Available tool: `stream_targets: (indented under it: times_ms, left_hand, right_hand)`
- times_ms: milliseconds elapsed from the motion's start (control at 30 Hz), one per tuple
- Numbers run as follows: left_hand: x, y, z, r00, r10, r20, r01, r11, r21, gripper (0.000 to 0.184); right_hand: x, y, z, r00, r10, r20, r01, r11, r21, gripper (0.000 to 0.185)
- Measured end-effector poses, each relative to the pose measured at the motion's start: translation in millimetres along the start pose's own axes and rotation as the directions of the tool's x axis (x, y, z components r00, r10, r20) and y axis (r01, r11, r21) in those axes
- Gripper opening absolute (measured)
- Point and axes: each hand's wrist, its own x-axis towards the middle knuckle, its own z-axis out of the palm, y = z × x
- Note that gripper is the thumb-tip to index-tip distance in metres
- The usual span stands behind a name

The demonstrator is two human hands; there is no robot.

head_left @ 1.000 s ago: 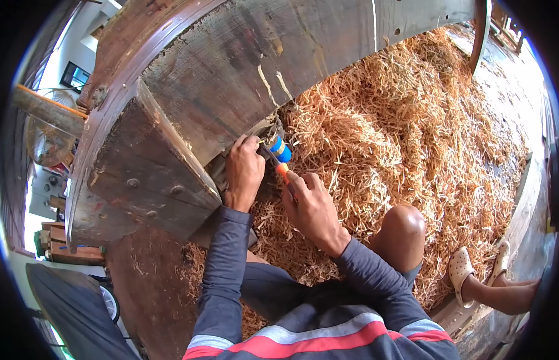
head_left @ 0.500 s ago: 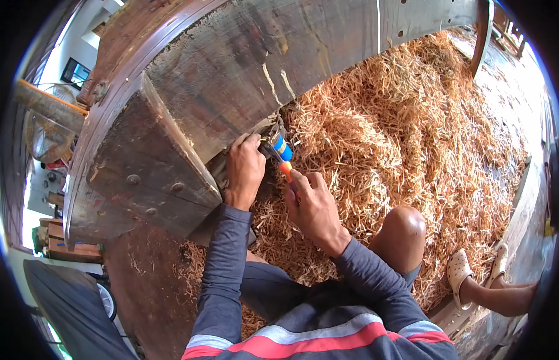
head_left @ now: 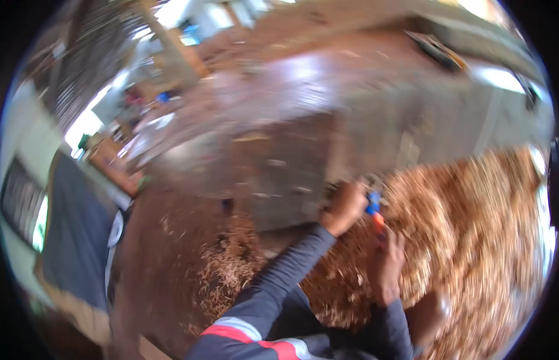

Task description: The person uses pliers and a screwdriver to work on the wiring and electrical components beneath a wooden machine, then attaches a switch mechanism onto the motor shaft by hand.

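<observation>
Motion smears the whole head view. My right hand (head_left: 387,261) is closed round the orange handle of a hand tool (head_left: 377,218) with a blue section above it. The tool's far end meets the lower edge of a large weathered timber (head_left: 291,165), and its tip is too blurred to make out. Just left of the tool, my left hand (head_left: 347,207) is bunched against the timber's underside. Its fingertips are partly hidden, so what they grip does not show. Both forearms reach forward in dark sleeves.
Heaped wood shavings (head_left: 435,204) fill the right side, around my bent knee (head_left: 432,312). A dark cloth (head_left: 81,225) hangs over something at left. On top of the timber, at the far right, lies a dark elongated object (head_left: 438,51). Boxes (head_left: 108,156) stand at back left.
The view has swung to the left and up, so the hands and tool appear farther right and lower. Both hands remain by the timber's lower edge, the right still holding the tool.
</observation>
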Motion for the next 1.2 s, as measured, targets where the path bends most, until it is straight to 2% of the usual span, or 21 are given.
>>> stream_targets:
  times_ms: [67, 100, 133, 267, 300, 333, 467, 533, 567, 633, 800, 867, 967, 1100, 1200]
  left_hand:
    - [-1, 5, -7, 1.000, 0.002, 0.006, -0.002, 1.000, 0.020, 0.020]
    - [-8, 9, -12, 0.990, 0.110, -0.091, -0.111, 0.994, -0.005, 0.024]
    - [-9, 10, -17, 0.982, 0.169, -0.080, -0.165, 0.985, 0.057, 0.029]
    - [-12, 8, -17, 0.983, 0.173, -0.058, -0.167, 0.981, 0.098, 0.032]
    - [-13, 9, -20, 0.980, 0.190, -0.051, -0.184, 0.977, 0.103, 0.035]
    - [-13, 7, -21, 0.980, 0.188, -0.061, -0.180, 0.977, 0.109, 0.035]
    - [-17, -2, -10, 0.977, 0.197, -0.078, -0.192, 0.979, 0.068, 0.052]
    - [-22, 4, -11, 0.991, 0.096, -0.097, -0.088, 0.992, 0.089, 0.054]
    - [-23, 1, -5, 0.990, 0.092, -0.104, -0.084, 0.993, 0.085, 0.054]
    - [-27, -5, 4, 0.941, 0.178, -0.289, -0.142, 0.980, 0.140, 0.054]
    - [-22, -20, 12, 0.959, 0.111, -0.263, -0.107, 0.994, 0.027, 0.051]
    - [-16, -25, 22, 0.955, 0.096, -0.281, -0.099, 0.995, 0.005, 0.049]
    - [-26, -7, 4, 0.943, 0.173, -0.285, -0.136, 0.980, 0.144, 0.049]
    - [-26, -6, 1, 0.941, 0.223, -0.255, -0.175, 0.965, 0.196, 0.058]
    - [-27, -6, 5, 0.953, 0.177, -0.247, -0.135, 0.975, 0.178, 0.061]
  right_hand:
    - [3, -10, -3, 0.986, 0.157, 0.053, -0.160, 0.986, 0.055, 0.035]
    - [4, -12, -3, 0.993, 0.098, 0.069, -0.103, 0.991, 0.082, 0.035]
    - [5, -13, -5, 0.997, 0.059, 0.047, -0.061, 0.997, 0.055, 0.033]
    - [4, -10, -1, 1.000, -0.023, -0.011, 0.023, 1.000, 0.017, 0.030]
    - [3, -14, -4, 0.999, 0.031, 0.019, -0.031, 0.999, 0.006, 0.030]
    - [3, -14, -3, 1.000, 0.020, 0.018, -0.021, 1.000, 0.013, 0.030]
    - [4, -9, 2, 0.999, -0.023, -0.028, 0.023, 1.000, -0.008, 0.030]
    - [3, -13, -2, 0.998, 0.052, 0.028, -0.052, 0.999, 0.001, 0.030]
    - [2, -8, 3, 1.000, 0.008, -0.003, -0.008, 1.000, -0.003, 0.030]
    - [2, -11, 0, 1.000, 0.008, 0.003, -0.008, 1.000, -0.014, 0.030]
    - [3, -9, 3, 1.000, 0.001, -0.016, -0.001, 1.000, 0.001, 0.030]
    - [3, -10, 3, 0.997, 0.076, 0.016, -0.076, 0.997, -0.004, 0.026]
    - [3, -12, -2, 0.999, 0.049, 0.019, -0.049, 0.999, -0.019, 0.027]
    - [3, -7, 3, 1.000, 0.017, -0.005, -0.017, 1.000, 0.002, 0.030]
    - [0, -4, 3, 0.999, 0.033, 0.005, -0.033, 0.999, 0.007, 0.031]
